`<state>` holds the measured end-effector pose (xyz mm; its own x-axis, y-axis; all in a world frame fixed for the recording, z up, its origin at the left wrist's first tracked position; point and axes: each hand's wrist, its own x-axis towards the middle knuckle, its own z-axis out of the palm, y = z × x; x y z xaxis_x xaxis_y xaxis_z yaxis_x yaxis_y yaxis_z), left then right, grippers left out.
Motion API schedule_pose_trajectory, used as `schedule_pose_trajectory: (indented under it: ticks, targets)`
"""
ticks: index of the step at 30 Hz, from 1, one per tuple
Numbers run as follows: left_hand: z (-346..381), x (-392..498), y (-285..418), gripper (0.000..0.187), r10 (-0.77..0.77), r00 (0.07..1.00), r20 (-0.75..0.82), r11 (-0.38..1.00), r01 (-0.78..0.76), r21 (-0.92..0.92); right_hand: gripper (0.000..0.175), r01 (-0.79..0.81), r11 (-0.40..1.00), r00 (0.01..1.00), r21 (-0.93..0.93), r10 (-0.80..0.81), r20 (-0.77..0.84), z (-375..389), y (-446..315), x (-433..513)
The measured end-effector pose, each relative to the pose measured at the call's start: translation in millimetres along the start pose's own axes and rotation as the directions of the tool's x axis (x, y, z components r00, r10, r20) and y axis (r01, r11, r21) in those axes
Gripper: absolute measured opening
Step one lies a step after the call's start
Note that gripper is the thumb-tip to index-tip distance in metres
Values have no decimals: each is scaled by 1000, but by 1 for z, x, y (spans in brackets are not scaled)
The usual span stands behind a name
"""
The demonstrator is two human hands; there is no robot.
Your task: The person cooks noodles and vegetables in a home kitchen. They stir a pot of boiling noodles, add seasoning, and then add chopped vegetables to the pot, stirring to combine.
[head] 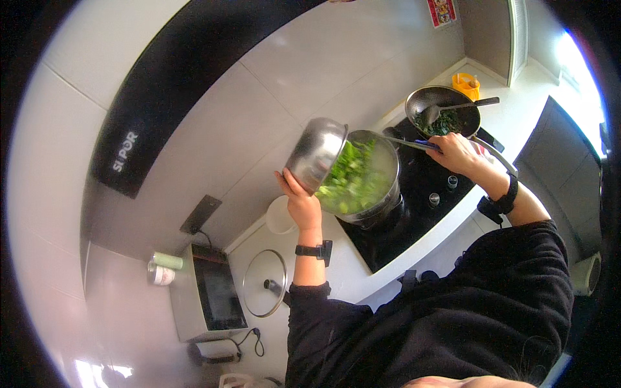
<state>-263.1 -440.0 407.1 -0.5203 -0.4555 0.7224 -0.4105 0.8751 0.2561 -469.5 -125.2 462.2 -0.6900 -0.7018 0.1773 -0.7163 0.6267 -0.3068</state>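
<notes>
My left hand (303,206) grips a stainless steel bowl (316,153), tipped on its side with its mouth towards a large metal pot (395,182). Bright green leafy vegetables (351,177) fill the space from the bowl's mouth down into the pot; they look blurred. In my right hand (453,153) is a long utensil (405,141) with some blue at the grip, its shaft reaching to the pot's far rim. The utensil's working end cannot be made out. Steam or cloudy liquid shows inside the pot.
A wok (416,103) holding dark greens and a ladle (465,105) sits on the black cooktop (368,247) beyond my right hand. Left of the pot are a white bowl (279,218), a glass lid (259,300) and a microwave oven (218,286). A range hood (145,97) hangs above.
</notes>
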Motion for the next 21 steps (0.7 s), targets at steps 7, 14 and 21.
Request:
schedule_pose_trajectory:
  ticks: [7, 14, 21]
  targets:
    - [2, 14, -7, 68, -34, 995, -97, 994, 24, -104, 29, 42, 993, 999, -112, -42, 7, -3, -7, -6]
    - [-3, 6, -24, 77, -365, 931, -9, 852, 331, -407, 32, 325, 893, 938, -311, -264, 223, -4, -18, 0]
    - [-9, -5, -30, 82, -611, 676, 412, 167, 619, -768, 24, 454, 765, 890, -456, -408, 201, 51, -39, 19]
